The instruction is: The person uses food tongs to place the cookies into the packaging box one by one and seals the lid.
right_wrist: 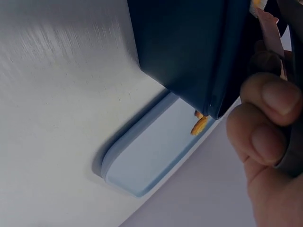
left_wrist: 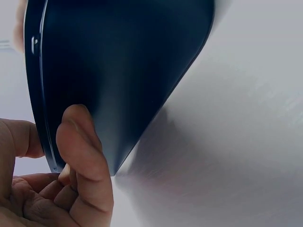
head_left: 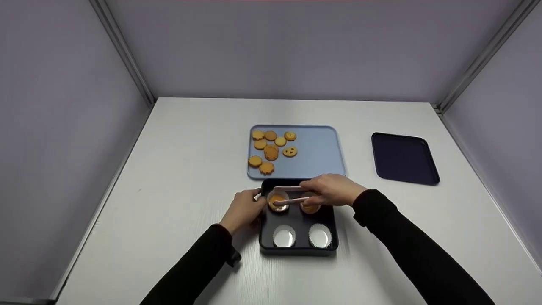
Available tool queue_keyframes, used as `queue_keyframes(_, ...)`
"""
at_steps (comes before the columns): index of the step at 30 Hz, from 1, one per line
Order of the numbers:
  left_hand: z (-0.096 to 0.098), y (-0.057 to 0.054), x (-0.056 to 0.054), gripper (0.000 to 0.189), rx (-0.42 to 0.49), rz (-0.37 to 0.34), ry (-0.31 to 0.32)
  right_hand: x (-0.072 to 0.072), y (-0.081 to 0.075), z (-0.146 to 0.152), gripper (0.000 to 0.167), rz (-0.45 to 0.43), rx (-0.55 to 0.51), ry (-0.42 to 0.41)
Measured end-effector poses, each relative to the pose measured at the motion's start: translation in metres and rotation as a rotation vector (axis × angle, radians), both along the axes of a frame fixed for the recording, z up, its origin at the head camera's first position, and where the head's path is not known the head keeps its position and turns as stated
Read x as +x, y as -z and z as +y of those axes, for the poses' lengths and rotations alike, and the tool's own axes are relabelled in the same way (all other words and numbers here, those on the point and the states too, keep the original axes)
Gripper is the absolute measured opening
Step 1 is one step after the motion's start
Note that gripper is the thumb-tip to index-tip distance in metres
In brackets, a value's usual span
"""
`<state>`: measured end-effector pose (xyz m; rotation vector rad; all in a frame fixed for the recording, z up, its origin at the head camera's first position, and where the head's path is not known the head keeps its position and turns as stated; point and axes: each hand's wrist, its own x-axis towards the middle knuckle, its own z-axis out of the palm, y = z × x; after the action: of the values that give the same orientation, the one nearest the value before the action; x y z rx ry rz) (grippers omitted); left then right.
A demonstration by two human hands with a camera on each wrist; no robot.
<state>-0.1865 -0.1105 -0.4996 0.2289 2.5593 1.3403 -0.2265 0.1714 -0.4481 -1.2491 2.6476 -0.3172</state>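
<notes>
My right hand (head_left: 332, 189) holds pale pink tongs (head_left: 292, 201), whose tips reach over the upper left paper cup (head_left: 274, 209) inside a dark rectangular box (head_left: 299, 231). An orange-brown cookie (head_left: 277, 198) lies in that cup, near the lower tong tip; whether the tips touch it, I cannot tell. In the upper right cup sits another cookie (head_left: 311, 209), partly covered by the right hand. Two lower paper cups (head_left: 284, 236) show white insides. At the box's left wall, my left hand (head_left: 243, 208) grips the rim, its fingers and thumb around the wall in the left wrist view.
Behind the box lies a light blue tray (head_left: 317, 152) with several cookies (head_left: 271, 152) on its left half. A smaller dark navy tray (head_left: 404, 159) lies farther right on the white table (head_left: 190, 161). Pale panels (head_left: 288, 51) enclose the table at the back and sides.
</notes>
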Motion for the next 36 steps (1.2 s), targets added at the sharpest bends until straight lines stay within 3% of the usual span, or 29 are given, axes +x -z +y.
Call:
queue_keyframes(12,0.000,0.000,0.000,0.043,0.002,-0.006,-0.008,-0.004,-0.013,0.007,0.032,-0.036,-0.071,0.010)
queue_keyframes(18,0.000,-0.001,0.000,0.040,0.006,-0.002,-0.007,-0.006,-0.021,0.013,0.039,-0.065,-0.134,0.041)
queue_keyframes(28,0.000,-0.001,0.001,0.049,-0.024,0.000,-0.005,-0.016,-0.025,0.019,0.055,-0.001,-0.134,0.236)
queue_keyframes(36,0.000,0.001,0.001,0.047,0.008,-0.009,-0.002,-0.025,-0.016,0.021,0.051,0.019,-0.119,0.385)
